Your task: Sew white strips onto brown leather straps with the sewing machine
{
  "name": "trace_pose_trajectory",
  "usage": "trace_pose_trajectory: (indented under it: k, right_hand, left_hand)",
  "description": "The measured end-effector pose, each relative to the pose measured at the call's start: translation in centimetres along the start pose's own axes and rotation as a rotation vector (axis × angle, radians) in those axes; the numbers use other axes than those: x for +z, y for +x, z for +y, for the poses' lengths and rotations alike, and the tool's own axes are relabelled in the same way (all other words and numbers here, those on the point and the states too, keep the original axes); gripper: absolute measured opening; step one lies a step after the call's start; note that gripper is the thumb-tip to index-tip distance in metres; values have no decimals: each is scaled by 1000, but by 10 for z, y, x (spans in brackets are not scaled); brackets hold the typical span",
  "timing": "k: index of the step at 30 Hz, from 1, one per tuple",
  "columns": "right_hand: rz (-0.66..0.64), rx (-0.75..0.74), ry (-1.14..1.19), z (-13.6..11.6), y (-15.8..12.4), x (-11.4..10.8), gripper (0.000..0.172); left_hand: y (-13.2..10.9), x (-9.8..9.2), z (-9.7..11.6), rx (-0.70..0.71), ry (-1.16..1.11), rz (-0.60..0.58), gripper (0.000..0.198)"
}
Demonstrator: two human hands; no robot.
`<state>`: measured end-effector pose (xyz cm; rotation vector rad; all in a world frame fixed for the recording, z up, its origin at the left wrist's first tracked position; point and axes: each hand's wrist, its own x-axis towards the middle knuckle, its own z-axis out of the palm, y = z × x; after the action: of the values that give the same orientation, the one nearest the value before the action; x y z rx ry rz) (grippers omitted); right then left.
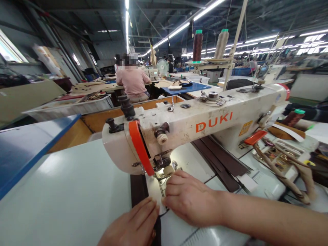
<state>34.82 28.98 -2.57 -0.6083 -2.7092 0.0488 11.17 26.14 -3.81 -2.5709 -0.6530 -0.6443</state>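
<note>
Both hands pinch a dark strip [139,189] at the sewing machine [194,126] needle: left hand [133,225] in front of the machine, right hand [191,200] with fingertips beside the presser foot [166,171]. A slip could put them under the needle. More strips [220,160] lie behind the machine.

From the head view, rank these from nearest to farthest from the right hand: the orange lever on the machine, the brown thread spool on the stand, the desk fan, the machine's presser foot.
1. Presser foot, just above the right hand, at its fingertips.
2. Orange lever, to the right on the sewing machine.
3. Brown thread spool, up on the stand behind the machine.
4. Desk fan, far back near the seated person.
</note>
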Motion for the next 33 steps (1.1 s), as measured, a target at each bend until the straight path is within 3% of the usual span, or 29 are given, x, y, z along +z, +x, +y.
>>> trace_pose_trajectory:
  k: [9,20,25,30,33]
  right_hand:
    - [53,203,-29,2,12,11,13]
    - [108,231,-7,0,10,12,13]
    - [212,174,45,-1,4,14,16]
    - [280,109,83,-3,0,14,21]
    - [313,70,58,-4,-2,14,23]
  left_hand:
    - [30,8,-32,38,108,39,37]
    - [20,22,-52,-29,72,-58,37]
    - [2,10,-30,-88,117,-29,32]
    - [-35,-31,24,-197,109,-94,34]
    - [-40,-58,40,-202,60,-162,37]
